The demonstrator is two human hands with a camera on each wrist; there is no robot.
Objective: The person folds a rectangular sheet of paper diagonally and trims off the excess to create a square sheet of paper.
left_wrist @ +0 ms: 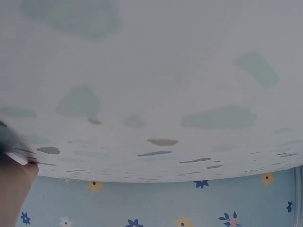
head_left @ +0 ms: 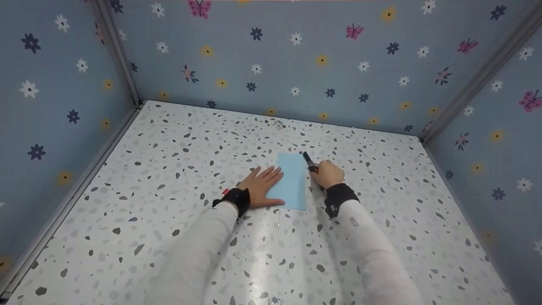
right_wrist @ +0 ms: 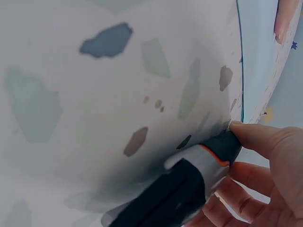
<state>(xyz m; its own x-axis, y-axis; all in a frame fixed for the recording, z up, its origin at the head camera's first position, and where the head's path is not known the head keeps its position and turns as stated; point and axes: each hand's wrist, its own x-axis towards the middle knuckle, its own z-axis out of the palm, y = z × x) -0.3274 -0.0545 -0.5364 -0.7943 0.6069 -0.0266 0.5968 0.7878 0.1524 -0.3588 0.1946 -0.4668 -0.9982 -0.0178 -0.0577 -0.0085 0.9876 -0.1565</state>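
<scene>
A light blue paper sheet (head_left: 293, 182) lies on the speckled tabletop, longer from front to back than across. My left hand (head_left: 261, 188) rests on its left side, fingers straight and spread. Beside the sheet's right edge, my right hand (head_left: 329, 173) grips a black-and-grey hand tool (head_left: 308, 159) with an orange line; its exact kind is unclear. The tool's far end points toward the sheet's upper right corner. In the right wrist view, the thumb and fingers wrap one end of the tool (right_wrist: 165, 194), close to the paper edge (right_wrist: 258, 52).
The white tabletop (head_left: 169, 178) with grey speckles spreads around both hands. Flower-patterned panels (head_left: 275, 55) stand at the back and both sides, joined by grey metal posts (head_left: 487, 63). Black bands (head_left: 341, 197) sit on both wrists, over white sleeves.
</scene>
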